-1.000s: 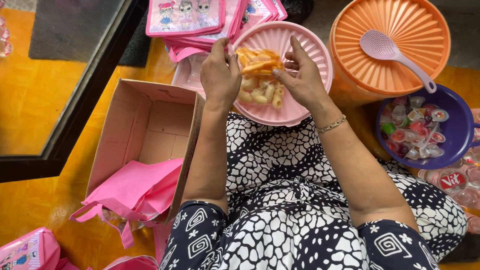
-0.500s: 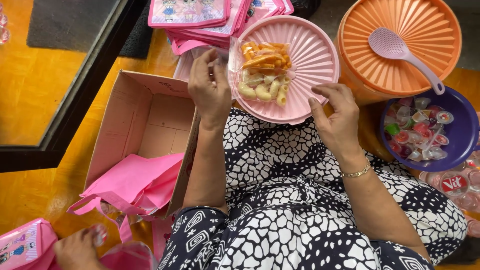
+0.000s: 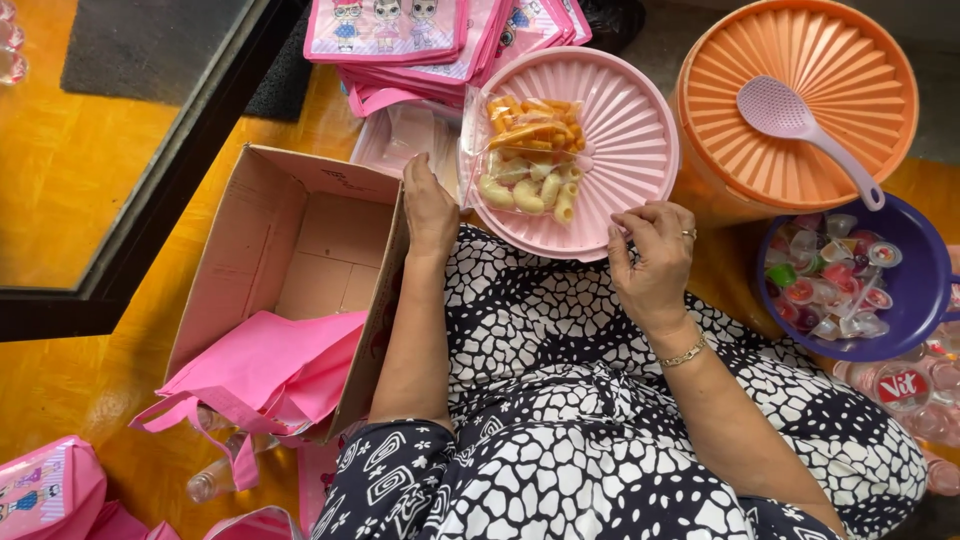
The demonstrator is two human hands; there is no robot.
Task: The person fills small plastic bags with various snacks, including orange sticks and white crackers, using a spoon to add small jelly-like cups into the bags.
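Your right hand (image 3: 652,258) pinches the pink lid's (image 3: 630,120) near rim; left hand (image 3: 430,212) rests open beside it, near the snack bag (image 3: 522,155).

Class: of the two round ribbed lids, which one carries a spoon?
The orange lid, with the lilac slotted spoon on top; the pink lid carries a snack bag.

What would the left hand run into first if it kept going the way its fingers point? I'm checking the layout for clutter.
Probably the clear snack bag on the pink ribbed lid: the left hand points up-frame beside the cardboard box, fingertips close to the bag's edge; depth is unclear.
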